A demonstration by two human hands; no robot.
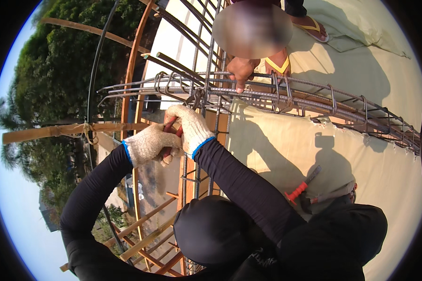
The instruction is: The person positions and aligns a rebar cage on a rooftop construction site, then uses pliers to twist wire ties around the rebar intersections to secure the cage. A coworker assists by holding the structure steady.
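Note:
Both my hands wear cream knitted gloves with blue cuffs and meet at the rebar joint. My left hand (pixel 150 143) and my right hand (pixel 191 127) are closed around a red-handled tool (pixel 172 125) that looks like pincers; its handles show between the gloves. Past my right fingers, its dark head seems to lie among the bars, partly hidden. A long rebar cage (pixel 333 105) with square stirrups crosses from the right to this joint, where upright bars (pixel 211 56) meet it. A co-worker's bare hand (pixel 243 71) touches the cage just beyond my gloves.
The co-worker's feet in yellow sandals (pixel 279 65) stand behind the cage. Pale sheeting (pixel 267 136) covers the surface at right, where a red-handled tool (pixel 302 186) lies. Wooden poles (pixel 75 130) and scaffold timbers (pixel 147 239) stand over a drop at left, with trees beyond.

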